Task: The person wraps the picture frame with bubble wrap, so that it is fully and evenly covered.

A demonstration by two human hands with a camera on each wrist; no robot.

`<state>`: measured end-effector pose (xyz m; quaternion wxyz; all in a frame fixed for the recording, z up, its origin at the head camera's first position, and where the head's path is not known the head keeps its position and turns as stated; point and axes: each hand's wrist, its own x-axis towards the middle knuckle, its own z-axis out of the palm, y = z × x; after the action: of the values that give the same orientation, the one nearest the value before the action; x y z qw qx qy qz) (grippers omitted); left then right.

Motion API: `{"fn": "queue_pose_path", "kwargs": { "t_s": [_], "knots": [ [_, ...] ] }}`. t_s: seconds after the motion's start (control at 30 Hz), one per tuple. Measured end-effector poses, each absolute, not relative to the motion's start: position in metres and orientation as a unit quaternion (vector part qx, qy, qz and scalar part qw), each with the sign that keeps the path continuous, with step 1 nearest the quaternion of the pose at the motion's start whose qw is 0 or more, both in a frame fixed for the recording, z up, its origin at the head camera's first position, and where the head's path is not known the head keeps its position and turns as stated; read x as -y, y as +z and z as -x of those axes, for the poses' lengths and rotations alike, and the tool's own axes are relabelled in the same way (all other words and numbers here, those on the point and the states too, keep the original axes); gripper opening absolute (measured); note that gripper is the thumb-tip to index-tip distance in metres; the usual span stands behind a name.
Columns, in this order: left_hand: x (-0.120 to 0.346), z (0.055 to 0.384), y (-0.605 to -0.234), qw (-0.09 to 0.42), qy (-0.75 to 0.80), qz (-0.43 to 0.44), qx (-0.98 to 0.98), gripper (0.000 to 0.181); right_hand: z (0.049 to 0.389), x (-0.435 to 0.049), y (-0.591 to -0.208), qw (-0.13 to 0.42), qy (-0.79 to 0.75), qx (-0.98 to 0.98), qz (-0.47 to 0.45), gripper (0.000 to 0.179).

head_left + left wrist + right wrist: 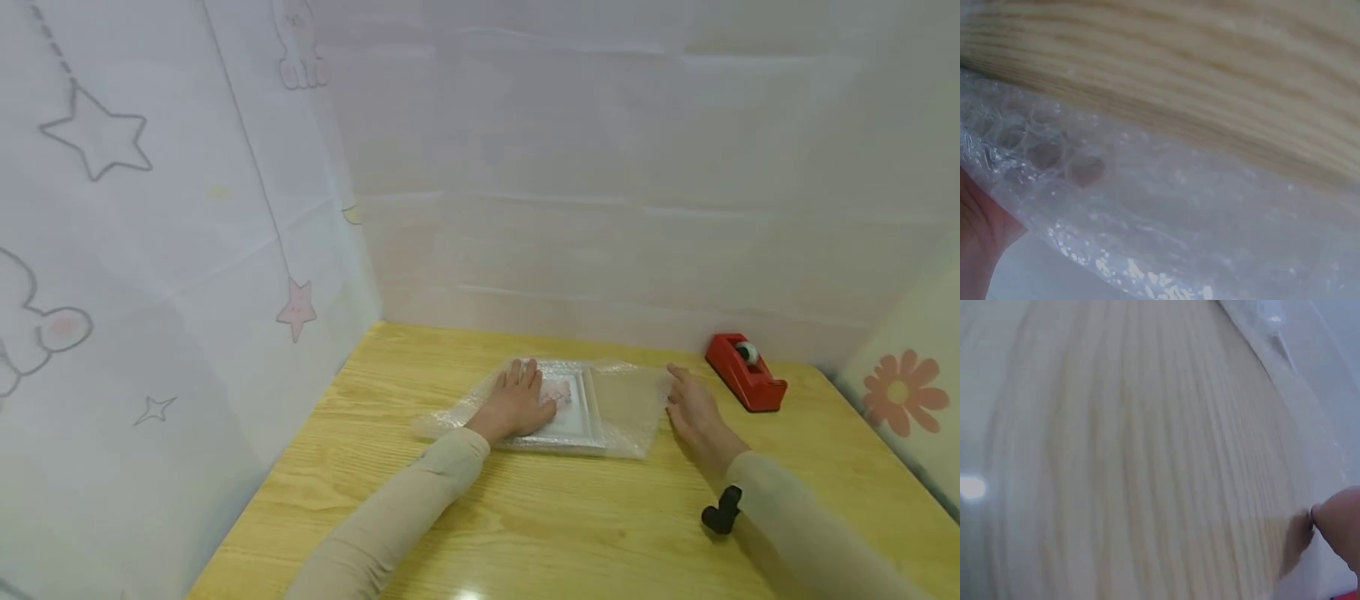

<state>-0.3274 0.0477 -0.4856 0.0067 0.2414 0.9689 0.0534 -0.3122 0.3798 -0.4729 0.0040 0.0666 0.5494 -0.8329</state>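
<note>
A white picture frame (pixel 583 404) with a pinkish picture lies flat on a sheet of clear bubble wrap (pixel 630 408). My left hand (pixel 517 404) rests on the frame's left half, fingers spread and pointing away from me. In the left wrist view, bubble wrap (pixel 1166 206) rises beside that hand (pixel 985 237) and partly covers it. At the wrap's right edge, my right hand (pixel 693 408) pinches the film. The right wrist view catches one digit of this hand (pixel 1338 525) at the wrap's edge; the other fingers are out of sight there.
A red tape dispenser (pixel 746 372) with a roll of tape stands at the back right, just beyond my right hand. The wooden table (pixel 555 525) meets a pale hanging cloth (pixel 570 208) at the back and a patterned cloth (pixel 180 333) on the left.
</note>
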Motion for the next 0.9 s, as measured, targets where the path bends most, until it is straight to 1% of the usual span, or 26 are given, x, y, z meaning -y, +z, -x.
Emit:
{"fn": "queue_pose_path", "kwargs": {
  "t_s": [0.03, 0.1, 0.13, 0.2, 0.27, 0.33, 0.43, 0.5, 0.63, 0.77, 0.9],
  "knots": [
    [-0.048, 0.326, -0.485, 0.007, 0.053, -0.243, -0.969, 0.077, 0.314, -0.379, -0.475, 0.021, -0.859, -0.507, -0.07, 0.062],
    [-0.049, 0.327, -0.485, 0.009, 0.052, -0.243, -0.969, 0.077, 0.316, -0.377, -0.478, 0.074, -0.887, -0.452, -0.059, 0.079],
    [-0.05, 0.327, -0.486, 0.01, 0.053, -0.243, -0.969, 0.077, 0.318, -0.376, -0.48, 0.085, -0.897, -0.43, -0.06, 0.079],
    [-0.05, 0.328, -0.486, 0.012, 0.054, -0.241, -0.969, 0.077, 0.323, -0.373, -0.485, 0.1, -0.9, -0.422, -0.054, 0.073],
    [-0.049, 0.329, -0.487, 0.012, 0.056, -0.239, -0.969, 0.078, 0.327, -0.368, -0.488, 0.112, -0.904, -0.409, -0.05, 0.058],
    [-0.049, 0.33, -0.488, 0.014, 0.062, -0.237, -0.969, 0.078, 0.332, -0.362, -0.49, 0.108, -0.915, -0.385, -0.047, 0.059],
    [-0.048, 0.329, -0.489, 0.014, 0.062, -0.237, -0.97, 0.08, 0.334, -0.354, -0.493, 0.105, -0.94, -0.323, -0.025, 0.076],
    [-0.049, 0.328, -0.49, 0.014, 0.06, -0.237, -0.97, 0.08, 0.335, -0.35, -0.496, 0.105, -0.957, -0.272, -0.001, 0.083],
    [-0.05, 0.328, -0.49, 0.01, 0.056, -0.236, -0.97, 0.079, 0.335, -0.343, -0.499, 0.121, -0.976, -0.176, 0.047, 0.076],
    [-0.049, 0.328, -0.489, 0.005, 0.055, -0.235, -0.97, 0.078, 0.336, -0.338, -0.5, 0.122, -0.983, -0.13, 0.051, 0.071],
    [-0.048, 0.327, -0.487, 0.004, 0.053, -0.236, -0.97, 0.078, 0.336, -0.336, -0.5, 0.12, -0.981, -0.143, 0.052, 0.069]
  ]
}}
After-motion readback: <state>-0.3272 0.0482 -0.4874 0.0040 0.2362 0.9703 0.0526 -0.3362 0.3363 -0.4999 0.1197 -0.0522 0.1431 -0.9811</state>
